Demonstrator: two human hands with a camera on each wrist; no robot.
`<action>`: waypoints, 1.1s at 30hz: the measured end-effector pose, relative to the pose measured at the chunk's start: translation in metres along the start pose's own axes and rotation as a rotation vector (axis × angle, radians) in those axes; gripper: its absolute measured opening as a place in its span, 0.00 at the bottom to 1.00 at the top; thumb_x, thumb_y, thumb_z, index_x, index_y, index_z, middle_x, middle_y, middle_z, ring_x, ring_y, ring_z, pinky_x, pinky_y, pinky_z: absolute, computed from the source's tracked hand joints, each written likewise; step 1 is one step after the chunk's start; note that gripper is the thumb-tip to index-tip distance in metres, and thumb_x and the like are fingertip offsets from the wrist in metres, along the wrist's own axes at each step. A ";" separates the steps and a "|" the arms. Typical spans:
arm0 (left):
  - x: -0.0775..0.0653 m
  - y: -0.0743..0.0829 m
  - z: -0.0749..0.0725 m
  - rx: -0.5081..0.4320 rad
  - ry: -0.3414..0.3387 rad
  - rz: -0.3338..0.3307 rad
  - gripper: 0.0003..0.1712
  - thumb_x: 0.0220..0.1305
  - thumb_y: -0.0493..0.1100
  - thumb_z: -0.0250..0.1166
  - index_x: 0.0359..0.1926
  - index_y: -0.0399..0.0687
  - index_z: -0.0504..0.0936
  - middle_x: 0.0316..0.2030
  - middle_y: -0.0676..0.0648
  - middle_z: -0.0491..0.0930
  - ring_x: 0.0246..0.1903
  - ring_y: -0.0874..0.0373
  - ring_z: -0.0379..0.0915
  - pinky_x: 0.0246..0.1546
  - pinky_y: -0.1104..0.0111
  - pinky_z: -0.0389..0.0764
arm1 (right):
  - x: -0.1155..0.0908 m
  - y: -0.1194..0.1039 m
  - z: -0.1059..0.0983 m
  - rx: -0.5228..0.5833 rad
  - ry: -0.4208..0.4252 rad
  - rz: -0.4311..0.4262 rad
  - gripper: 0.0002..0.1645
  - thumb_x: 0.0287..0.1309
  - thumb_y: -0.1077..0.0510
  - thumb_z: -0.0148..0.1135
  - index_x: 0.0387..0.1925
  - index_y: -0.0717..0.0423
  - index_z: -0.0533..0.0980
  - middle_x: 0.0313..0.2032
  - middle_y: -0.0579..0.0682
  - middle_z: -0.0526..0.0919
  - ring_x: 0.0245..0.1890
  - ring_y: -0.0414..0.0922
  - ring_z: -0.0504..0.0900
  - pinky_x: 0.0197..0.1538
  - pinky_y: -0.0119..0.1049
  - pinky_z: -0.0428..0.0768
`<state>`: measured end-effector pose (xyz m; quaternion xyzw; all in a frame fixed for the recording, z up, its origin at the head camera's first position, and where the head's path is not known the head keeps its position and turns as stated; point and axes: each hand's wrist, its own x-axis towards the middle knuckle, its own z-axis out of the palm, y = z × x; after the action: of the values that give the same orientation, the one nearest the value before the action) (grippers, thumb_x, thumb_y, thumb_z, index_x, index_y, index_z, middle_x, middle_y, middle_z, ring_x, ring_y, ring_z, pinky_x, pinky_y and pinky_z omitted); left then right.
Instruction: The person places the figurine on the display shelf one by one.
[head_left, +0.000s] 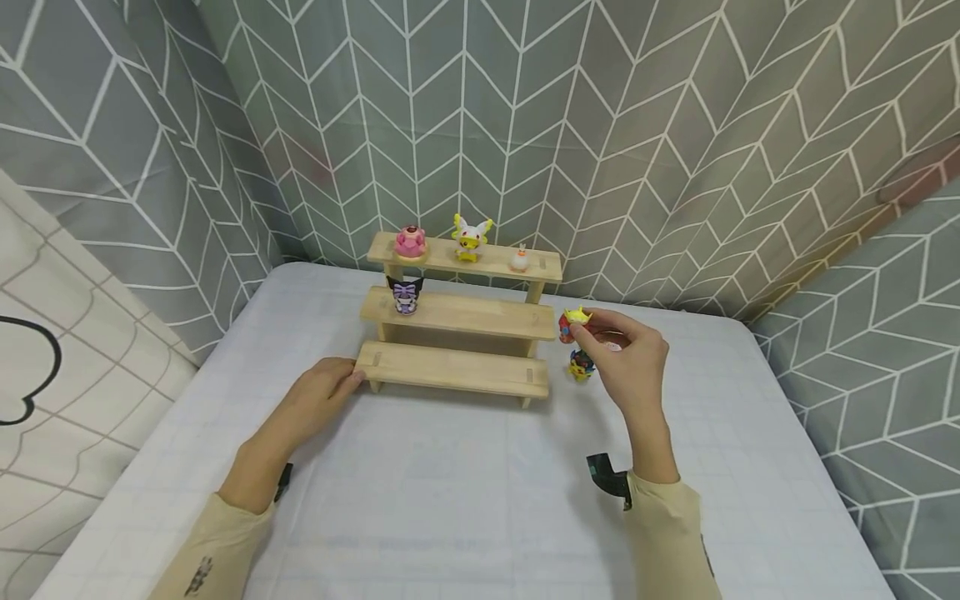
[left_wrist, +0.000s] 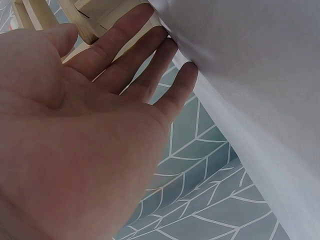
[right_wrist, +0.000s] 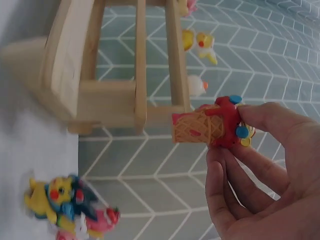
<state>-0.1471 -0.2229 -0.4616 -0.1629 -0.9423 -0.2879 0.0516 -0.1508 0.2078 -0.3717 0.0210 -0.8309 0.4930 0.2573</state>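
My right hand (head_left: 628, 354) pinches a small ice-cream-cone figurine (right_wrist: 210, 122) between thumb and fingers, beside the right end of a three-step wooden display stand (head_left: 457, 312). It has a waffle-patterned base, a red coating with blue dots, and a yellow top. Below that hand, on the table, is a yellow figurine with a dark blue hood (head_left: 581, 365); a pink figurine (right_wrist: 100, 223) lies close to it, mostly hidden by the hand in the head view. My left hand (head_left: 318, 393) rests against the left end of the lowest step, fingers extended.
On the top step stand a pink figurine (head_left: 410, 242), a white-and-yellow figurine (head_left: 469, 238) and a small white figurine (head_left: 520, 259). A purple-and-black figurine (head_left: 406, 296) is at the middle step's left. A white cloth covers the table (head_left: 450, 492); patterned curtains (head_left: 525, 125) hang behind.
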 end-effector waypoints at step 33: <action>-0.001 0.000 0.001 0.000 0.017 0.012 0.15 0.82 0.42 0.56 0.50 0.35 0.85 0.53 0.33 0.84 0.60 0.35 0.77 0.64 0.41 0.76 | 0.003 -0.045 0.120 0.165 -0.015 -0.040 0.13 0.58 0.57 0.80 0.44 0.57 0.90 0.35 0.53 0.92 0.35 0.45 0.90 0.40 0.29 0.87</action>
<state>-0.1464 -0.2223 -0.4622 -0.1661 -0.9408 -0.2889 0.0614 -0.1896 0.0859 -0.3799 0.0622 -0.7888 0.5543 0.2581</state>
